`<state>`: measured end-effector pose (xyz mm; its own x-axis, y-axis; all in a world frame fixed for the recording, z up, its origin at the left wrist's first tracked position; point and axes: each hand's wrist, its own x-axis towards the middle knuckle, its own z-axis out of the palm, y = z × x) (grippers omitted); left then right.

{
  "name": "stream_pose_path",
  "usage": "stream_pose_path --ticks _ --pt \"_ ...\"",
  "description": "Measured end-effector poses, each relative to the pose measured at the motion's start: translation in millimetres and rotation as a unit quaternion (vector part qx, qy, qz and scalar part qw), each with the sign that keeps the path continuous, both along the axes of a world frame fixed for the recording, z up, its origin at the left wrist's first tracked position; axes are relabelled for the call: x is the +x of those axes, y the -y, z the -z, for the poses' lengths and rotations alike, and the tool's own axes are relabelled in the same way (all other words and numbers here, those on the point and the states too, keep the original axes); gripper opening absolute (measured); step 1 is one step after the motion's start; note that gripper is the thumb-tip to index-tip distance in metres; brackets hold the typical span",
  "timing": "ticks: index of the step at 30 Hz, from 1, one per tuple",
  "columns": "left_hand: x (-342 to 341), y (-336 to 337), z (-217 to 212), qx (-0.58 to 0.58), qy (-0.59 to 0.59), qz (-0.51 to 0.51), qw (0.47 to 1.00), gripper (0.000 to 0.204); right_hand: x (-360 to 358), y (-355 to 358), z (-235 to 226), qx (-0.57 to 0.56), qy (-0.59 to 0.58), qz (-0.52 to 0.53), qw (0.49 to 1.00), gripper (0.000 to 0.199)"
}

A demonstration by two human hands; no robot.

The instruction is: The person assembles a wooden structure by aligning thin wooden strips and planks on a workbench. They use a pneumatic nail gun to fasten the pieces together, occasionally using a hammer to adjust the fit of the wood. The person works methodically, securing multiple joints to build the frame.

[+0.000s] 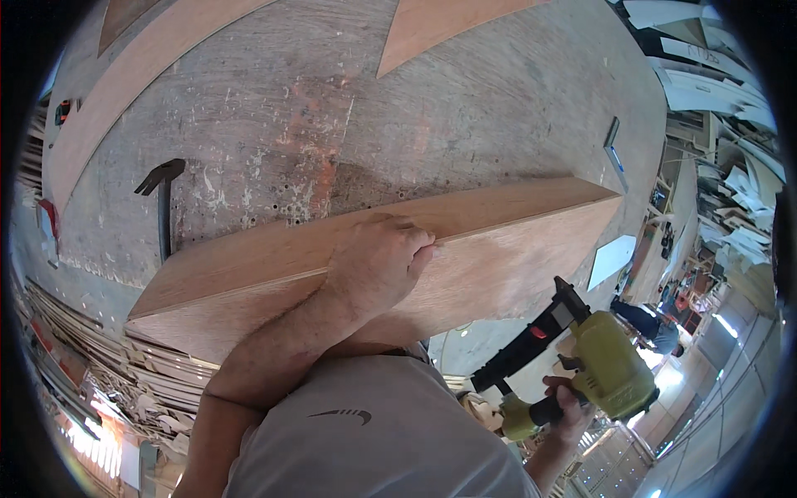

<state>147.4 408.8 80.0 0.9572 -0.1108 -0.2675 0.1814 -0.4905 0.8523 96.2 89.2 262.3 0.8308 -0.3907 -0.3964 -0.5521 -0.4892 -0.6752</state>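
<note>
A long plywood assembly (515, 249), with a narrow upper strip meeting a wider side panel at an edge, lies on the workbench (465, 124) in front of my body. My left hand (382, 259) is closed over that edge near its middle, its fingers curled and partly hidden. Raised off to the right, a green nail gun (614, 365) with a black magazine is gripped in my right hand (571, 412). Its nose points up and to the left, apart from the wood.
A claw hammer (164, 207) lies at the left of the bench. Thin plywood sheets (448, 25) lie along the far side. A slim blue-and-dark tool (614, 145) sits at the right edge. Stacked wood strips (158, 382) are at lower left; another person (660, 332) is far right.
</note>
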Motion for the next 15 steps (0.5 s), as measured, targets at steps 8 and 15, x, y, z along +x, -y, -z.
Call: stream_pose_path --ticks 8,15 --pt "-2 -2 1 0.016 0.024 0.003 1.000 0.021 21 -69 4 0.004 -0.097 -0.162 0.982 0.028" --pt "-4 -1 3 0.029 0.029 -0.002 0.999 0.019 11 -75 12 -0.105 -0.108 -0.285 0.947 0.024"
